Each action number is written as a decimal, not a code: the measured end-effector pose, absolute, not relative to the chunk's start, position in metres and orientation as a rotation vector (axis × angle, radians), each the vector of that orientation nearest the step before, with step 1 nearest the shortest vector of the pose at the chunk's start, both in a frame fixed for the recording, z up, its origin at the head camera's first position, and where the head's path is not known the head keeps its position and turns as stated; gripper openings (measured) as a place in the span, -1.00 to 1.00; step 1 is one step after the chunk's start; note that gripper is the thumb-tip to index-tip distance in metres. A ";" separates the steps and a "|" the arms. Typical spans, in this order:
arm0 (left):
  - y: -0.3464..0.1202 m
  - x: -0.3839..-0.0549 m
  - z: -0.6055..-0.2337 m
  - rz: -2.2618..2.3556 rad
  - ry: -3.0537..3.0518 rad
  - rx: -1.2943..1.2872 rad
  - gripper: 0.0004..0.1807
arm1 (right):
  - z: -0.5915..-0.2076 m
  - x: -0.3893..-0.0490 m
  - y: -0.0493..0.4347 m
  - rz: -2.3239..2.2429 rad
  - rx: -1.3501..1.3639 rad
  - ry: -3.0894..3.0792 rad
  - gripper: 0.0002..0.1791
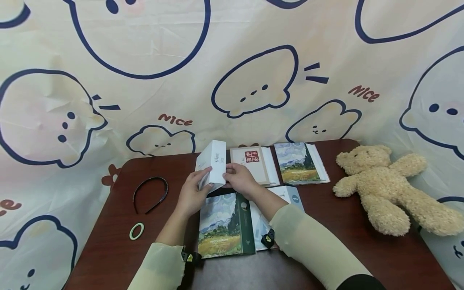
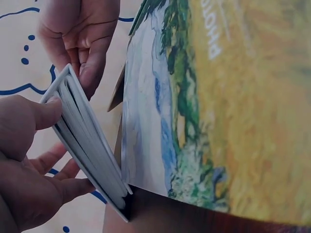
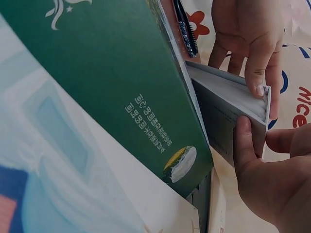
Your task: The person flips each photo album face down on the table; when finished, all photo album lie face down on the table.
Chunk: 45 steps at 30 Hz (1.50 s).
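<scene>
A thick white photo album (image 1: pixel 217 161) stands on edge at the back of the table, its page edges (image 2: pixel 92 145) facing the left wrist camera. My left hand (image 1: pixel 193 191) grips it, thumb on one side and fingers spread along the cover. At the spine corner, my right hand (image 1: pixel 241 179) pinches the album between thumb and fingers. Just in front lies a painted-cover album (image 1: pixel 221 225) with a green spine (image 3: pixel 121 97). Under my right forearm is a pale blue and white album (image 1: pixel 290 195), partly hidden.
Behind my right hand lies a cream album (image 1: pixel 250 163) with red characters. Another painted album (image 1: pixel 297 163) is to its right, and a teddy bear (image 1: pixel 388 185) at the far right. On the left are a black headband (image 1: pixel 166 189) and a pale green ring (image 1: pixel 132 232).
</scene>
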<state>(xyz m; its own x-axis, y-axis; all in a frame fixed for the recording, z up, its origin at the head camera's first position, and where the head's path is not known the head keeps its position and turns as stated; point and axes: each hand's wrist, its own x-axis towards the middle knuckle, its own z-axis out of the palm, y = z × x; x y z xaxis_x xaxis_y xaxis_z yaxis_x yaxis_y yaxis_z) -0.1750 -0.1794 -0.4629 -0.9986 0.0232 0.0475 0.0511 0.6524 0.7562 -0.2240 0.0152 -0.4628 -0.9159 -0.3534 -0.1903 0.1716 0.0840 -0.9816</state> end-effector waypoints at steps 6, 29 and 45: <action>-0.177 -0.175 -0.460 -1.210 -2.847 -0.075 -0.38 | -0.467 -0.226 0.016 -1.876 -0.176 1.994 -0.49; -0.177 -0.181 -0.475 -0.974 -2.899 -0.094 -0.37 | -0.479 -0.233 0.017 -1.681 -0.151 2.215 -0.49; -0.182 -0.182 -0.474 -0.883 -3.013 0.013 -0.32 | -0.481 -0.235 0.013 -1.261 -0.336 2.633 -0.58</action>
